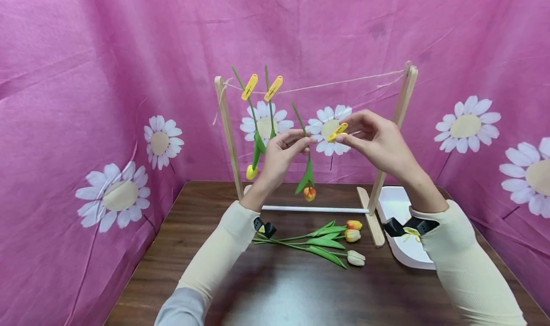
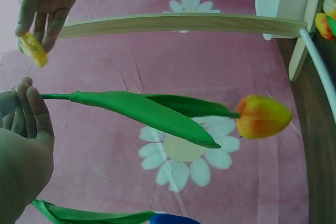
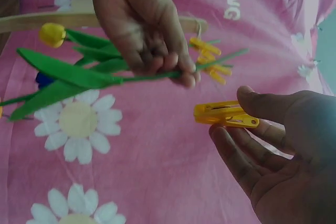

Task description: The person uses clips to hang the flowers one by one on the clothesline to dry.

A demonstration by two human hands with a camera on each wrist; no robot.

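My left hand (image 1: pixel 284 155) pinches the green stem of an orange-yellow tulip (image 1: pixel 309 193), which hangs bloom down below the string (image 1: pixel 343 81). In the left wrist view its long green leaf (image 2: pixel 142 114) and bloom (image 2: pixel 264 116) show fully. Close by on the right, my right hand (image 1: pixel 375 137) pinches a yellow clothespin (image 1: pixel 337 132) between thumb and fingers; the right wrist view shows the clothespin (image 3: pixel 226 114) just apart from the stem. Two yellow clothespins (image 1: pixel 273 88) hold further tulips upside down at the string's left part, one with a yellow bloom (image 1: pixel 251 172).
The string spans two wooden posts (image 1: pixel 230 140), joined low down by a white rod (image 1: pixel 315 209). Several tulips (image 1: pixel 326 242) lie on the brown table (image 1: pixel 301 297) in front. A white tray (image 1: pixel 399 254) with yellow clothespins stands at right, partly behind my right forearm.
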